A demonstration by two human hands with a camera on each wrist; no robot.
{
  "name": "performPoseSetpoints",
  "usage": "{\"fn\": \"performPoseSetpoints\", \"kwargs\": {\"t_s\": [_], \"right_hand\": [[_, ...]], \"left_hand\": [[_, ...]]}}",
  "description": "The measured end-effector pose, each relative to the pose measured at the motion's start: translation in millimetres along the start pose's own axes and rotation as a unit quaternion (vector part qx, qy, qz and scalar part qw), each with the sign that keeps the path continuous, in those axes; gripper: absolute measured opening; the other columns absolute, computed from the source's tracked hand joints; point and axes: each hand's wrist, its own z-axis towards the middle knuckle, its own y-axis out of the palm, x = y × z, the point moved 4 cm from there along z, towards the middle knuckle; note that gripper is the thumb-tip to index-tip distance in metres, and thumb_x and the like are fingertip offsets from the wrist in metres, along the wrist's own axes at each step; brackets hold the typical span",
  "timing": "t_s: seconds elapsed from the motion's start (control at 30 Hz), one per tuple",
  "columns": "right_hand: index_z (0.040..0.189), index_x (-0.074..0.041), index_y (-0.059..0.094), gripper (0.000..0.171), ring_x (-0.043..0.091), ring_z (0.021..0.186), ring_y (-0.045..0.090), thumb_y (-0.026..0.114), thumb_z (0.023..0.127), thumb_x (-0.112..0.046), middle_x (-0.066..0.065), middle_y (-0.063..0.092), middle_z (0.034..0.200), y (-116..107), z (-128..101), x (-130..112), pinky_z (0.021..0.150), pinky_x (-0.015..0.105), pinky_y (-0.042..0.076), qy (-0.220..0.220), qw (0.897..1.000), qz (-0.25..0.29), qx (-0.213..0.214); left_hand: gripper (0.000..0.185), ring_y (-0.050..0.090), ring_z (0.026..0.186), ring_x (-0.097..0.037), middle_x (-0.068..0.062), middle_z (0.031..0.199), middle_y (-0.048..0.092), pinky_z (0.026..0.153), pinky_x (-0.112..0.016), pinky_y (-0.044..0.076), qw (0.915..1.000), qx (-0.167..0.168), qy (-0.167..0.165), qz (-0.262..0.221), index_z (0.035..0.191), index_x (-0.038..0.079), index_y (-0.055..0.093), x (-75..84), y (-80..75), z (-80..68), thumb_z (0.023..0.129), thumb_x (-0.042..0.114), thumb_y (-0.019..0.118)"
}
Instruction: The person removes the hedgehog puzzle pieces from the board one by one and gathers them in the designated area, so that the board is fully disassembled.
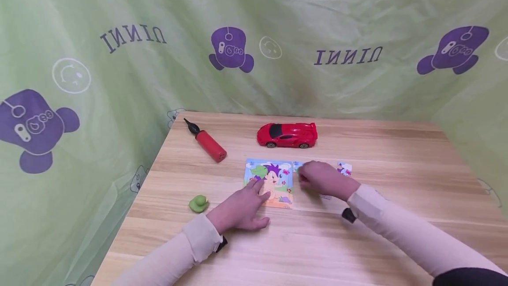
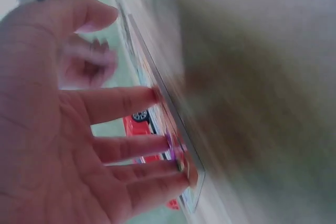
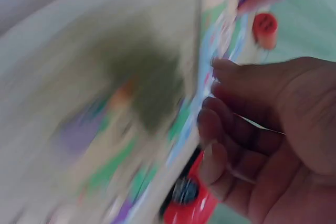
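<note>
While my left hand (image 1: 238,208) lies flat on the puzzle (image 1: 270,183), fingers straight | my right hand (image 1: 323,179) curls beside it, can't tell what it holds.

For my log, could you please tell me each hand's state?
Left hand: open, straight fingers pressing the puzzle.
Right hand: fingers curled; contents cannot be told.

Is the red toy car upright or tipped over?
Upright: the car stands on its wheels on the table, roof up, behind the puzzle.
</note>
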Motion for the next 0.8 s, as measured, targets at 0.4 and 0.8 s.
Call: {"fn": "performPoseSetpoints", "kwargs": {"t_s": [0.4, 0.8], "right_hand": [[0.101, -0.006, 0.071, 0.022, 0.015, 0.077, 0.053, 0.074, 0.09, -0.025, 0.004, 0.062, 0.089, 21, 63, -47, 0.075, 0.033, 0.052, -0.046, 0.998, 0.034, 0.004], [0.11, -0.004, 0.064, 0.039, 0.016, 0.078, 0.053, 0.082, 0.084, -0.027, 0.003, 0.059, 0.086, 24, 80, -42, 0.071, 0.029, 0.046, 0.049, 0.99, 0.119, -0.064]], "left_hand": [[0.072, 0.041, 0.142, -0.037, -0.023, 0.153, 0.039, 0.105, -0.041, 0.052, 0.9987, 0.023, -0.034, -0.029, 0.147, 0.023, 0.053, -2.1, -0.5, -9.0, 0.091, 0.068, 0.054], [0.072, 0.041, 0.143, -0.035, -0.02, 0.153, 0.04, 0.104, -0.04, 0.053, 0.9996, 0.017, -0.022, -0.007, 0.148, 0.028, 0.051, -5.7, -2.3, -7.8, 0.091, 0.073, 0.048]]}}
